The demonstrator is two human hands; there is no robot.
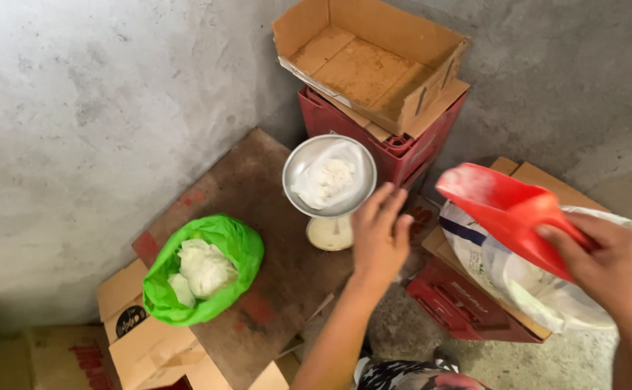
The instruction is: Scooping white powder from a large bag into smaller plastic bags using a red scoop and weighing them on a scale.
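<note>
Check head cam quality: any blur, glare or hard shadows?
Head view: soft, even daylight, no hard shadows; right hand and red scoop are motion-blurred; left hand slightly soft; mild sheen on the metal scale pan; green bag and cardboard box reasonably sharp.

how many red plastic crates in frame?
2. One red plastic crate stands against the wall under the open cardboard box; another red plastic crate sits lower right under the white sack. More may be hidden beneath the cardboard.

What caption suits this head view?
Left hand reaches to steel scale pan; right hand holds red plastic scoop.
</note>
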